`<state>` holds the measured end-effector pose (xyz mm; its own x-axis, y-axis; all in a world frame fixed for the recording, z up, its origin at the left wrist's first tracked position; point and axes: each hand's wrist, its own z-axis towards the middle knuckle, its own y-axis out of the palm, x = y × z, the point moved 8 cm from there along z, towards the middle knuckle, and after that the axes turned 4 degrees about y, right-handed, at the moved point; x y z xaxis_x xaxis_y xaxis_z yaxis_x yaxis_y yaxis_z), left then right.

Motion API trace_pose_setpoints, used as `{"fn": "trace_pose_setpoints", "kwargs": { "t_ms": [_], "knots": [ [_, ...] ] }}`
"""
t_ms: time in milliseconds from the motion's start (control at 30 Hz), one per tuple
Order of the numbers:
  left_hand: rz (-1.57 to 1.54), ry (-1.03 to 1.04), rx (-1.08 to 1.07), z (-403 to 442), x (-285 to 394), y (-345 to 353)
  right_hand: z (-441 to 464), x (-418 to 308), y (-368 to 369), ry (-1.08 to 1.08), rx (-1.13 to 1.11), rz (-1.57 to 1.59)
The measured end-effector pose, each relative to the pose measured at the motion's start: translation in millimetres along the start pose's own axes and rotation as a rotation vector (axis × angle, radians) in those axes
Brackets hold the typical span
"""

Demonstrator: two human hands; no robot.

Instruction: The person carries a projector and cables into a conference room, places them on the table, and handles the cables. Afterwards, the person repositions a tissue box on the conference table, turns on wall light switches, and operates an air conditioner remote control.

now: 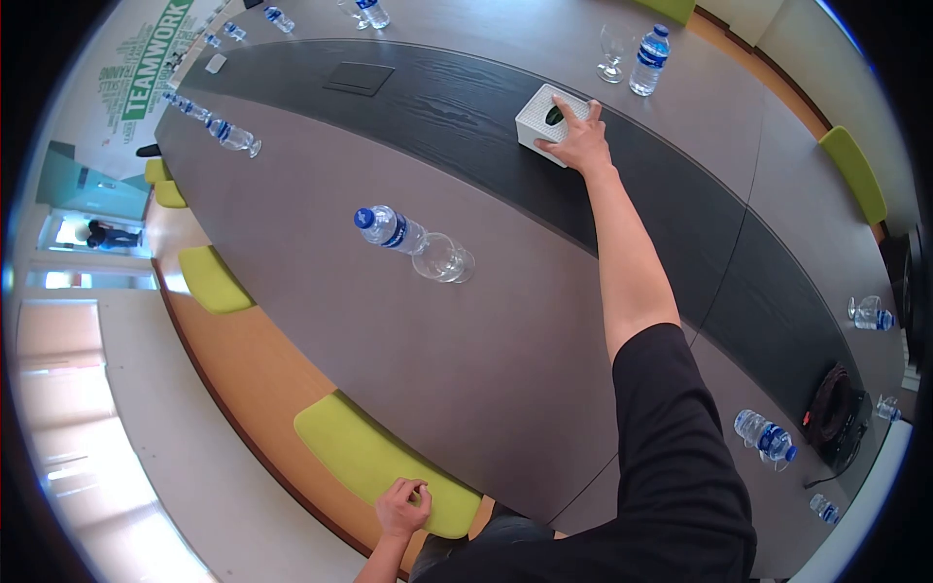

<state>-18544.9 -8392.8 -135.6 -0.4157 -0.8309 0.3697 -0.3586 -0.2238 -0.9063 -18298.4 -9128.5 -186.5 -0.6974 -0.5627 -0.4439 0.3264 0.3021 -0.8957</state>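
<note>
My right hand [581, 139] reaches far over the table and rests on a white tissue box [536, 119], its thumb and fingers spread over the top around the dark oval opening. The box sits on the dark central strip [447, 102] of the table. My left hand [403, 506] is low by the green chair [379, 457], fingers curled towards the thumb; what they hold, if anything, is hidden. A water bottle [391, 229] with a blue cap stands beside a clear glass [444, 258] on the near side of the table.
Another bottle [650, 61] and a glass [611, 53] stand beyond the tissue box. Several more bottles line the table's far left and right. A black device [838, 418] with a cable is at the right. Green chairs [216, 280] edge the table. A person [112, 235] is in the far doorway.
</note>
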Motion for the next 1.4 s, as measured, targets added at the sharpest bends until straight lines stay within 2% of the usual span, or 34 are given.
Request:
{"fn": "trace_pose_setpoints", "kwargs": {
  "t_ms": [300,600,667,800,900,933,1033,1067,1133,1200,1300,1400],
  "knots": [
    [-0.004,0.011,-0.007,-0.8,6.0,-0.7,-40.9,34.5,-13.9,0.022,-0.044,0.042],
    [0.015,0.016,-0.003,-3.9,5.7,-1.1,-73.6,20.1,-26.4,0.058,0.004,-0.160],
    [0.029,0.042,0.018,-4.6,7.3,-1.9,-103.3,9.1,-36.9,0.078,0.042,-0.096],
    [-0.015,0.058,0.014,-7.8,6.9,0.8,-187.6,3.6,-27.1,0.016,0.320,0.128],
    [0.004,0.041,-0.009,-10.6,8.2,1.4,-298.0,13.8,-28.3,0.011,0.546,0.568],
    [0.013,0.052,-0.020,-10.3,7.0,3.1,-338.3,20.7,-15.0,0.134,0.459,0.616],
    [0.029,0.064,-0.038,-13.2,1.8,6.3,-467.5,30.5,3.2,0.129,0.454,0.610],
    [0.026,0.069,-0.042,-13.9,1.4,6.8,-508.4,33.8,21.1,0.099,0.373,0.554],
    [0.016,0.081,-0.039,-14.7,2.6,5.8,-581.9,35.0,40.6,0.153,0.016,0.528],
    [0.001,0.094,-0.025,-17.6,1.2,5.1,-638.4,28.7,39.6,0.053,-0.080,0.624],
    [-0.097,0.140,-0.008,-20.9,-4.5,2.6,-689.1,12.4,28.7,0.037,-0.343,0.822],
    [-0.308,0.295,0.052,-26.1,-8.9,-5.2,-708.7,-5.8,3.7,-0.018,-0.247,0.792]
  ]
}}
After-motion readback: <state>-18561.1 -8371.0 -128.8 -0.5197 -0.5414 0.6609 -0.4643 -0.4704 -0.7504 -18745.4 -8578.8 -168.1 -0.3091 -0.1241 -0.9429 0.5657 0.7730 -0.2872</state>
